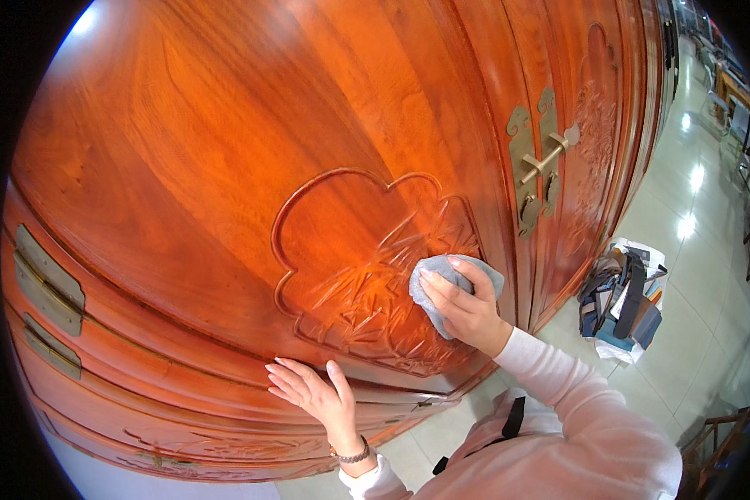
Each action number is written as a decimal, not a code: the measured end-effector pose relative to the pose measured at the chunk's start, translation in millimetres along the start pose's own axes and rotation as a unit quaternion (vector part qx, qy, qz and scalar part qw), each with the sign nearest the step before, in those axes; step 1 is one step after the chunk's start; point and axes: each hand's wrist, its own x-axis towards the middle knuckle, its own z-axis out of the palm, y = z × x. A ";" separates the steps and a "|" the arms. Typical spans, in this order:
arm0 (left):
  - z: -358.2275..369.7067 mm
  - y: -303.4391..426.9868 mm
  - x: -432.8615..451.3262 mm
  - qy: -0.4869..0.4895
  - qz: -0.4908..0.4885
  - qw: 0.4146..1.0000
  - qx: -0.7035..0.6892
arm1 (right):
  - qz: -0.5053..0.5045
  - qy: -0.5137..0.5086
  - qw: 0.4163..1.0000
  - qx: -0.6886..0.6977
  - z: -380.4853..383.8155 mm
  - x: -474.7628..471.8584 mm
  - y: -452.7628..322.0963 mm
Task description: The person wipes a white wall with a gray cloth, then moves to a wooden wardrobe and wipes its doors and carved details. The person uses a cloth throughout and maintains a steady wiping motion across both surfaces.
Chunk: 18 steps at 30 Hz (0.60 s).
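Observation:
A grey cloth (pixel 439 301) is bunched under my right hand (pixel 469 303), pressed to the carved bamboo relief (pixel 362 294) on a polished reddish wooden cabinet door (pixel 237 125). A raised, lobed border (pixel 276 231) frames the carving. To the lower left, my left hand (pixel 315 394) has its fingers spread and holds nothing. It is beside the lower edge of the door; whether its fingertips touch the wood I cannot tell. A watch or bracelet (pixel 353 453) circles the left wrist.
Brass lock plates with a sliding bolt (pixel 544 161) join the doors at right. Brass hinges (pixel 49 281) sit at far left. On the tiled floor (pixel 694 300), a bag (pixel 625 300) holds dark and coloured items. Chairs (pixel 715 437) stand along the right edge.

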 end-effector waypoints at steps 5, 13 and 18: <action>-0.2 -0.7 -0.2 0.002 0.010 1.000 0.005 | -0.050 0.003 0.999 0.017 -3.0 -1.4 -1.6; -0.1 0.9 -1.8 -0.006 -0.005 1.000 0.006 | -0.018 0.005 0.999 0.035 -5.2 1.9 0.6; 0.8 0.7 -1.7 -0.001 0.006 1.000 0.018 | -0.010 0.000 1.000 0.022 -6.1 1.3 -3.8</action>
